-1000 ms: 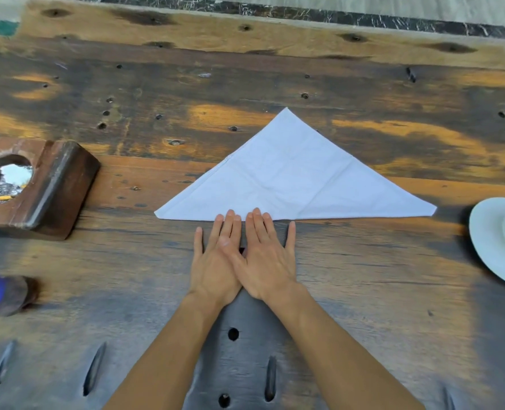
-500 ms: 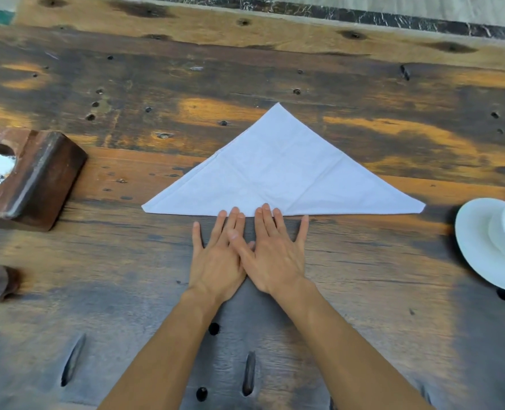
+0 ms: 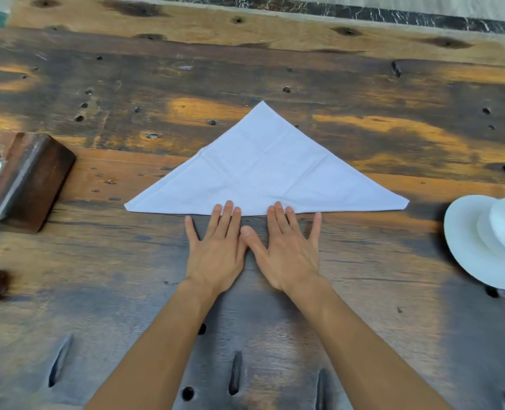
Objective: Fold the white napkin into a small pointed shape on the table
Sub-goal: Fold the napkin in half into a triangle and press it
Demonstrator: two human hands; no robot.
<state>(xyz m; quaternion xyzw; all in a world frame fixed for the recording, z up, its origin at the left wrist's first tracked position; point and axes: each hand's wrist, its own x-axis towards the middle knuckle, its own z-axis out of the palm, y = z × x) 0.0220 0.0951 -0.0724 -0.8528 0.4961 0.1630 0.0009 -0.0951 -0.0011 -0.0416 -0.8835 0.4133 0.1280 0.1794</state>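
Hands, left hand (image 3: 215, 255) and right hand (image 3: 289, 255), press flat, fingers spread, grasping nothing, on the unmarked white napkin (image 3: 266, 173).

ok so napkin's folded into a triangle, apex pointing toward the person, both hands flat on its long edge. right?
Not quite. In the head view the napkin triangle's apex points away from the person; its long edge is nearest them. The left hand and right hand do lie flat, fingertips on that edge.

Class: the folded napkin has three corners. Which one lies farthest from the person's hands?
The top corner of the white napkin, pointing away from the person; the other two end the long edge the fingertips touch.
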